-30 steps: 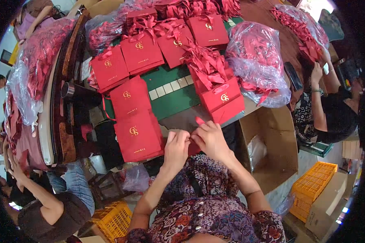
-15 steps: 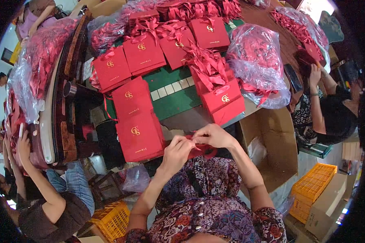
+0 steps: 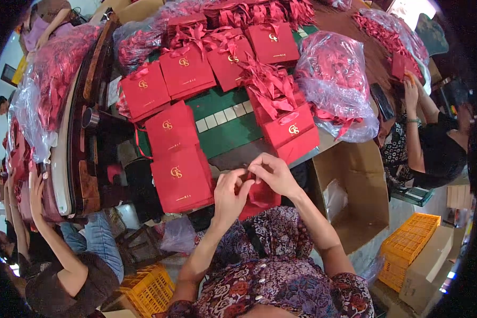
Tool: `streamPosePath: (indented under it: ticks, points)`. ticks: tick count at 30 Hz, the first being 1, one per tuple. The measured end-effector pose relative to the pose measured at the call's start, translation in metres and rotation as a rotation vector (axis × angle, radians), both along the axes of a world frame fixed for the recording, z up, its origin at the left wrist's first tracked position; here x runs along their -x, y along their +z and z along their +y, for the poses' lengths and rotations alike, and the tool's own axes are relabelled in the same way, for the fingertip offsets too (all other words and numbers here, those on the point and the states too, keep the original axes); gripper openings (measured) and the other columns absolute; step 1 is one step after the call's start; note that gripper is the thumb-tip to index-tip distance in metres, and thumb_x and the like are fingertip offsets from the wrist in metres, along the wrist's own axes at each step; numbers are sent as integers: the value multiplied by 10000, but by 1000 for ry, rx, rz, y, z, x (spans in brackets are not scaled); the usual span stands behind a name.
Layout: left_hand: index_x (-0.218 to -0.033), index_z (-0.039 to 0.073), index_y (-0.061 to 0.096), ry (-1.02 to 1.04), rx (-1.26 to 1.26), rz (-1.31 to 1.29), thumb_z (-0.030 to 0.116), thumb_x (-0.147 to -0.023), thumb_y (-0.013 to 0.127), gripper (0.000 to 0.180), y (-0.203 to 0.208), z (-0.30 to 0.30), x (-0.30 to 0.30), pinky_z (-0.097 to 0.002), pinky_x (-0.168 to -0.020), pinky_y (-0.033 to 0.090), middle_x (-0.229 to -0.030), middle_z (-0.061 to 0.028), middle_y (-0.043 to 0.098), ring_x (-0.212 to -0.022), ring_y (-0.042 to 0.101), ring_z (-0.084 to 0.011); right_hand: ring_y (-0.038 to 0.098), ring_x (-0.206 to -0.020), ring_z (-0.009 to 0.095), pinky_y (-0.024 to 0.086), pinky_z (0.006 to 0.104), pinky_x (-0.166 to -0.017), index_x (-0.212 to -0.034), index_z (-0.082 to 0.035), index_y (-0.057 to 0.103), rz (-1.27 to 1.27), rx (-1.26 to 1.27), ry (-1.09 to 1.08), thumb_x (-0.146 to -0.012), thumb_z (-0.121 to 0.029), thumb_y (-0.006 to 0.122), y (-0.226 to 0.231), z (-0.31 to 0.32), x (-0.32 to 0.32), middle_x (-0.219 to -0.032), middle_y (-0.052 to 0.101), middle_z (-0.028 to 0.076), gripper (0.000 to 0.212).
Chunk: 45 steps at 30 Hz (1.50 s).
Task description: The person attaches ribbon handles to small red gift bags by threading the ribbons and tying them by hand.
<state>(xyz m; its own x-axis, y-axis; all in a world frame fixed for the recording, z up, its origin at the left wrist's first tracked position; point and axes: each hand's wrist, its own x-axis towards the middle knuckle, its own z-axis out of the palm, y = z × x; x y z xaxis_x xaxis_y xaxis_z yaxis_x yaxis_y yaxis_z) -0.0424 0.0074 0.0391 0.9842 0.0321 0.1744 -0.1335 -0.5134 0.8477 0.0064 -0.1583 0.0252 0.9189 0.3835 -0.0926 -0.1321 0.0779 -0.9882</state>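
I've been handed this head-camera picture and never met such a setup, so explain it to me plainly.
There is no machine: the bare left hand and bare right hand belong to the person wearing the camera. It is a wide fisheye on the head, looking down, so straight edges bend near the rim and picture left is the person's left.

On the brown-covered table lie red paper bags with gold print, a flat green panel with white rectangles and a large clear plastic bag full of red pieces.

The fingertips meet at the top of a glossy red piece; exactly which fingers pinch it is too small to tell.

The person in a dark top, lower left, is someone else.
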Motion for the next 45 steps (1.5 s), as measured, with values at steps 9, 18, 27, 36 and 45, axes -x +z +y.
streamPosePath:
  ticks: [9,18,27,36,45]
  points:
    - [-853,25,630,-23,-130,-78,94,-851,703,101,-15,4,1,-404,-669,443,-752,-98,586,-715,540,-286,659,-741,232,523,334,-655,-942,-16,665,-452,553,-146,-862,-115,715,-5,6,-9,-844,647,117,137]
    - [-873,17,619,-6,-152,-106,86,-868,674,88,-15,-1,-1,-403,-677,454,-820,-119,620,-743,559,-297,679,-815,270,535,354,-730,-975,-17,685,-352,529,-157,-885,-90,670,-15,8,-4,-883,684,130,117]
    - [-791,47,614,-21,-222,-119,114,-841,696,117,-4,-11,-6,-392,-639,423,-679,-73,542,-686,531,-263,630,-933,128,511,277,-823,-1062,16,643,-119,215,-110,-975,-63,574,1,-2,15,-1001,663,68,136]
    - [-771,70,617,-32,-270,-178,127,-825,703,117,0,-14,-5,-409,-660,409,-654,-58,513,-697,523,-263,616,-846,76,513,259,-771,-1036,2,635,-60,190,-81,-955,-82,631,5,-10,13,-906,658,19,117]
    - [-1453,13,401,-226,423,108,138,-861,692,671,11,0,-1,-431,-1037,440,-1366,-217,547,-1173,597,-334,567,-808,40,467,208,-717,-1022,-33,637,83,-49,-216,-958,-101,629,22,-41,17,-873,619,-38,94]
